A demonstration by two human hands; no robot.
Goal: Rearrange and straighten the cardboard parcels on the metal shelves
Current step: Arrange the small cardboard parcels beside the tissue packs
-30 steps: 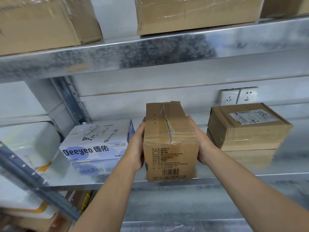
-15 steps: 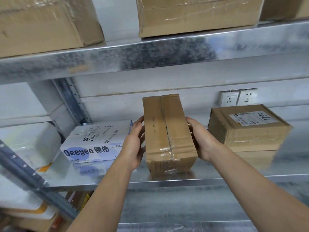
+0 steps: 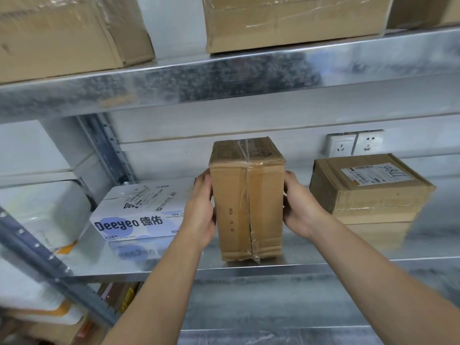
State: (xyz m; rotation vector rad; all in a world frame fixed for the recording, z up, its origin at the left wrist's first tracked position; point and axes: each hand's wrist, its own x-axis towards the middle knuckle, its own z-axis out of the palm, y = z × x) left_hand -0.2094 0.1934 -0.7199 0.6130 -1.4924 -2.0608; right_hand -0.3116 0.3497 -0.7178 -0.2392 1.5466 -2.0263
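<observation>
Tipped up since half a second ago, the cardboard parcel (image 3: 249, 202) now stands on end with its taped seam facing the camera, where before it lay back with that face turned upward. Its lower end meets the middle shelf (image 3: 149, 270) just behind the front lip, roughly midway along the visible span.

Both hands clasp it at mid-height. The left hand (image 3: 200, 212) lies against the left side, thumb at the front edge and fingers reaching back along the cardboard. The right hand (image 3: 298, 207) does the same on the right side, so the parcel is held between the two palms, the grip as wide as the parcel itself.

Just left, behind the left hand, a white and blue Deeyeo box (image 3: 139, 215) lies flat on the same shelf. To the right, apart from the right hand, two flat brown parcels (image 3: 368, 190) sit stacked, the top one bearing a printed label. Two wall sockets (image 3: 353, 145) show behind them. Overhead, the upper shelf (image 3: 224, 78) carries large cartons (image 3: 293, 21). White packages (image 3: 37, 210) fill the neighbouring bay beyond the perforated upright (image 3: 104, 145).
</observation>
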